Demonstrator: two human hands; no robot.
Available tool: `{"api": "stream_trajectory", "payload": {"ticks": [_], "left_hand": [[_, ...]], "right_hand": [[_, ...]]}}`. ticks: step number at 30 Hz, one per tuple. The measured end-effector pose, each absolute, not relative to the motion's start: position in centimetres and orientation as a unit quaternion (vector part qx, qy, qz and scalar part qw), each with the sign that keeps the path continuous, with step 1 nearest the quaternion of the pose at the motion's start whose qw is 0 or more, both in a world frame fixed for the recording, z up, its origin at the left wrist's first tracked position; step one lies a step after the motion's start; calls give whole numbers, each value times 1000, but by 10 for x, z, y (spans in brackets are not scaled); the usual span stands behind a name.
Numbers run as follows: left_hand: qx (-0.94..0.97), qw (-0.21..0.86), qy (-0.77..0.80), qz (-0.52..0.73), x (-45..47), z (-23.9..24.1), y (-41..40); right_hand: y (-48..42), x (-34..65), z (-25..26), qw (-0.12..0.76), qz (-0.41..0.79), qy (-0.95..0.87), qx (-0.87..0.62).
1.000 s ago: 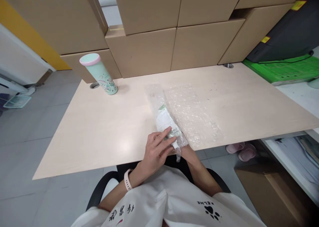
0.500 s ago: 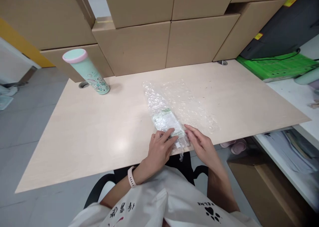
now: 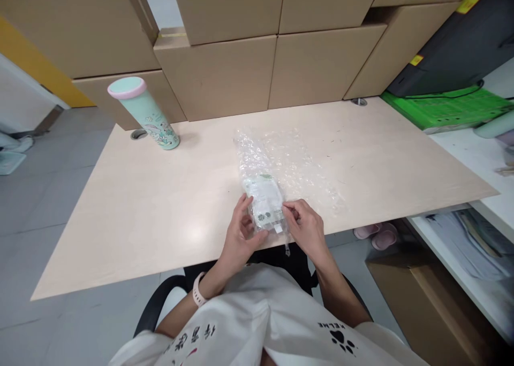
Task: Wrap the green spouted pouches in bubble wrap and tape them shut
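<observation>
A flat white-and-green packet (image 3: 265, 197) lies on the desk near its front edge, covered by clear bubble wrap (image 3: 252, 154). The wrap spreads beyond the packet toward the back and the right. Along the packet's left side and lower corner rests my left hand (image 3: 243, 232), thumb and fingers apart. My right hand (image 3: 305, 229) has thumb and forefinger pinched together at the packet's right edge, on the bubble wrap. A small twisted end of wrap hangs over the desk edge between my hands.
A mint tumbler with a pink rim (image 3: 150, 117) stands at the back left of the pale desk (image 3: 140, 216). Stacked cardboard boxes (image 3: 225, 76) line the back. On the right are a green crate (image 3: 445, 106) and a white shelf (image 3: 461, 146). An open box (image 3: 433, 301) sits below.
My left hand has slid off the packet's top to its left side, fingers spreading. My right hand has moved left and its fingers have closed at the edge. The packet has turned slightly.
</observation>
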State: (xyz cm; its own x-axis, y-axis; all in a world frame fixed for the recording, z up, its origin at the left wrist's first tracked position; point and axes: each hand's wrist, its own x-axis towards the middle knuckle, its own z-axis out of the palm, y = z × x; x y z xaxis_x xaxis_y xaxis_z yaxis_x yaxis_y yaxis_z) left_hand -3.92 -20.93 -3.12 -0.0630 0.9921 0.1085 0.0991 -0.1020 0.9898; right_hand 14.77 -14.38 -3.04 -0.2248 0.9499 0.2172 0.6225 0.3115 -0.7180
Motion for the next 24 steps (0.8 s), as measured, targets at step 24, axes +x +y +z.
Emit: {"api": "stream_trajectory", "payload": {"ticks": [24], "left_hand": [[791,54,519,320,3,-42,-187]], "right_hand": [[-168,182,-38,341,252,-781,-459]]}}
